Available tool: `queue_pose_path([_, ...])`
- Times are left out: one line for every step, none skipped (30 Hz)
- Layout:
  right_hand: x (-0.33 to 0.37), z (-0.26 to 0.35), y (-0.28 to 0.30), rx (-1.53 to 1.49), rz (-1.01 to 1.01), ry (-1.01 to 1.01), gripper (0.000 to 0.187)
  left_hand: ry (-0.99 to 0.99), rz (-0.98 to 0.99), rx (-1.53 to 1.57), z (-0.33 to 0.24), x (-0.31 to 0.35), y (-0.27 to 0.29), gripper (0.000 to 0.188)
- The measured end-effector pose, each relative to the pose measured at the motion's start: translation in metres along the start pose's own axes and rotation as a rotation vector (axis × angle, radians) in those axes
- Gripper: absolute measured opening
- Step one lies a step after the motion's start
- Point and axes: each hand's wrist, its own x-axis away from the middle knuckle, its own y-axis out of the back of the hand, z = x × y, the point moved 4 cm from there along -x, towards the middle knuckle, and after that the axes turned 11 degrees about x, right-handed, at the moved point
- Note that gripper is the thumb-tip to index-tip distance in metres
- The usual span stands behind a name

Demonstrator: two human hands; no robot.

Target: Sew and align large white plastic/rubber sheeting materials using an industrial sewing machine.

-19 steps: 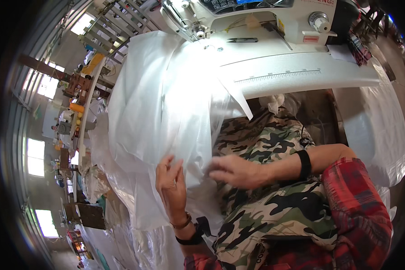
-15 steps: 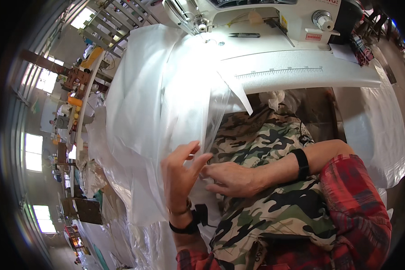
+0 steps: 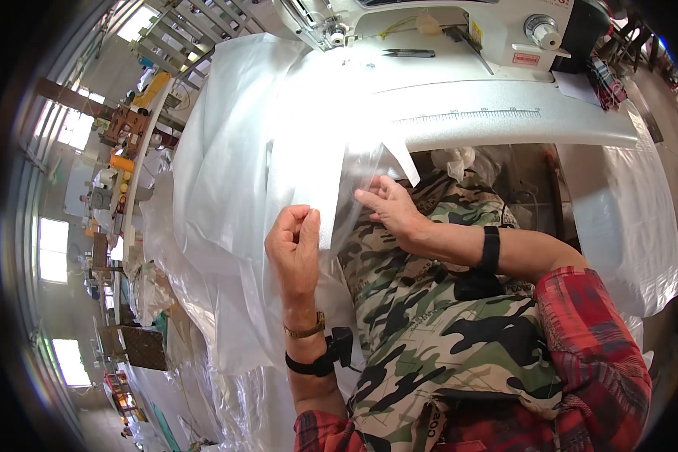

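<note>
A large translucent plastic sheet (image 3: pixel 226 173) hangs from the white sewing machine (image 3: pixel 497 38) over the left side of my lap. A white strip (image 3: pixel 305 177) runs down from the brightly lit needle area along the sheet. At the strip's lower end, my left hand (image 3: pixel 292 245) is closed, thumb against fingers, pinching it. To the right, my right hand (image 3: pixel 395 211) pinches the edge of a clear plastic film (image 3: pixel 358 169) beside the strip. A narrow white tail (image 3: pixel 403 162) sticks out over the machine bed's front edge, just above my right hand.
A dark pen (image 3: pixel 409 53) and a pair of thin tools (image 3: pixel 467 45) lie on the machine bed. More plastic sheeting (image 3: pixel 618 226) hangs at the right. A camouflage apron (image 3: pixel 459 331) covers my lap. Cluttered work tables (image 3: pixel 139 166) stand to the left.
My hands were close together lower down; they have moved up and apart. The left has closed on the strip's end, and the right has gone up to the clear film's edge.
</note>
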Motion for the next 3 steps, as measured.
queue_pose_path([-0.0017, -0.003, -0.0034, -0.034, 0.084, -0.039, 0.039, 0.002, -0.001, -0.001, 0.0009, -0.0004, 0.0, 0.013])
queue_pose_path([-0.0042, -0.0049, -0.0059, -0.069, 0.165, -0.076, 0.041, -0.001, -0.004, 0.015, 0.002, -0.0022, -0.0005, 0.012])
queue_pose_path([-0.0049, -0.0064, -0.0056, -0.07, 0.164, -0.076, 0.041, -0.004, -0.005, 0.03, 0.0034, -0.0044, -0.0012, 0.011])
